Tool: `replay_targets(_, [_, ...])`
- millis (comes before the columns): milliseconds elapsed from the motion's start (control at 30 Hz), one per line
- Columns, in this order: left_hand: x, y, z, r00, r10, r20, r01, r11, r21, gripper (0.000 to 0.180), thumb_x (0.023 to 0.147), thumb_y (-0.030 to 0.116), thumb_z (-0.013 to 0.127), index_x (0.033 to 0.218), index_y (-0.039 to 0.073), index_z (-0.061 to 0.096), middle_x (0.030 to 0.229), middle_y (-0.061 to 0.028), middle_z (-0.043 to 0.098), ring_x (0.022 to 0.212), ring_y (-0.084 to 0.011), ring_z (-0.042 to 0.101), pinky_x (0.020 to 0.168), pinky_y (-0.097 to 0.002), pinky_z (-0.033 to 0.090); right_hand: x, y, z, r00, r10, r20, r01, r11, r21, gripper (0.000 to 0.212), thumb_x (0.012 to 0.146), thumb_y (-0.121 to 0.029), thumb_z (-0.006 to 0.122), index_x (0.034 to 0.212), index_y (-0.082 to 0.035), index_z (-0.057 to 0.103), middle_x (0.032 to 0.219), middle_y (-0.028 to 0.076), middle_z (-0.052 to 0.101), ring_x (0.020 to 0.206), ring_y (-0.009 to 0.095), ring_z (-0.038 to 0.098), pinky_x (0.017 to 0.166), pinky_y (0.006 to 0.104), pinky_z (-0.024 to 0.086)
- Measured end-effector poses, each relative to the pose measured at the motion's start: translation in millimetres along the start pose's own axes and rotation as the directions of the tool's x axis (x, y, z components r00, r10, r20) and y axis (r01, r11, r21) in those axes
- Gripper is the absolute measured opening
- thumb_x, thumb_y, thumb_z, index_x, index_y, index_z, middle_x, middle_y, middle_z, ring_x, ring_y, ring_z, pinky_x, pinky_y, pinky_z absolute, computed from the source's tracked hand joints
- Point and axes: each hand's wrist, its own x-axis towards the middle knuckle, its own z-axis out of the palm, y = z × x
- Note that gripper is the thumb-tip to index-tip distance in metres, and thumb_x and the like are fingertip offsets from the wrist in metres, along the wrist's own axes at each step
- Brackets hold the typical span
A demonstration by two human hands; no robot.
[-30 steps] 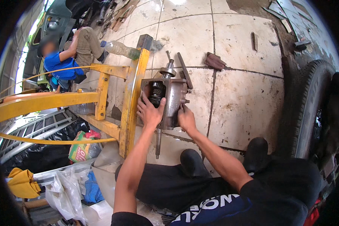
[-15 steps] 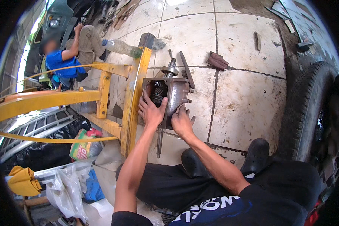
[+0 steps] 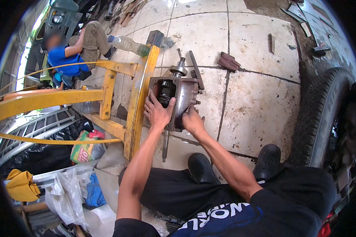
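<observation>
A grey metal gearbox housing (image 3: 187,93) lies on the tiled floor in front of me. Dark, oily gears (image 3: 167,91) show through its open top. From the far end sticks a short shaft with a round bearing (image 3: 178,70); a long thin shaft (image 3: 165,147) points back toward me. My left hand (image 3: 159,113) grips the near part of the housing, thumb and fingers on either side of the opening. Against the right wall, my right hand (image 3: 193,121) is closed with fingers curled; its fingertips are partly hidden.
A yellow metal frame (image 3: 141,100) stands close on the left. Beyond the gearbox lie a flat dark bar (image 3: 196,69), reddish-brown blocks (image 3: 228,62) and a plastic bottle (image 3: 128,45). A tyre (image 3: 324,114) is at right. A person in blue (image 3: 67,59) sits far left.
My hands keep almost the same hold on the housing. The right fingers have shifted slightly along its side. The person at far left has lowered an arm a little. The view has shifted slightly.
</observation>
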Motion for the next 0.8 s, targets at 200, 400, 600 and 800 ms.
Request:
replay_targets(200, [5, 7, -5, 1.0, -0.003, 0.008, 0.003, 1.0, -0.016, 0.111, 0.079, 0.078, 0.054, 0.154, 0.005, 0.015, 0.147, -0.0328, 0.027, 0.136, -0.0502, 0.028, 0.108, -0.0651, 0.021, 16, 17, -9, 0.995, 0.02, 0.096, -0.037, 0.984, 0.174, 0.056, 0.089, -0.027, 0.041, 0.134, 0.006, 0.048, 0.122, 0.038, 0.057, 0.121, 0.046, 0.054, 0.103, 0.045, 0.041])
replay_targets(400, [1, 8, -2, 1.0, -0.003, 0.0, 0.003, 1.0, -0.024, 0.112, 0.078, 0.077, 0.056, 0.154, 0.006, 0.014, 0.147, -0.0328, 0.026, 0.136, -0.0502, 0.027, 0.108, -0.0658, 0.02, 15, 24, 8, 1.0, 0.019, -0.016, -0.016, 0.977, 0.212, 0.053, 0.093, -0.027, 0.039, 0.136, 0.004, 0.047, 0.123, 0.035, 0.057, 0.121, 0.047, 0.052, 0.104, 0.046, 0.039])
replay_targets(600, [0, -1, 0, 1.0, 0.003, -0.016, -0.003, 1.0, -0.009, 0.112, 0.079, 0.078, 0.054, 0.154, 0.005, 0.014, 0.146, -0.0333, 0.027, 0.134, -0.05, 0.029, 0.107, -0.0659, 0.021, 1, 8, -1, 1.0, 0.017, 0.026, -0.022, 0.979, 0.202, 0.055, 0.092, -0.027, 0.039, 0.134, 0.008, 0.048, 0.123, 0.036, 0.056, 0.12, 0.048, 0.053, 0.103, 0.0473, 0.039])
replay_targets(800, [1, 9, -3, 1.0, 0.005, -0.016, -0.005, 1.0, 0.009, 0.107, 0.082, 0.075, 0.054, 0.154, 0.006, 0.015, 0.147, -0.0302, 0.028, 0.136, -0.0477, 0.029, 0.107, -0.0642, 0.024, 42, 41, -4, 0.977, -0.091, 0.195, 0.068, 0.99, 0.12, 0.055, 0.094, -0.029, 0.035, 0.128, 0.011, 0.053, 0.118, 0.038, 0.058, 0.117, 0.047, 0.056, 0.098, 0.046, 0.043])
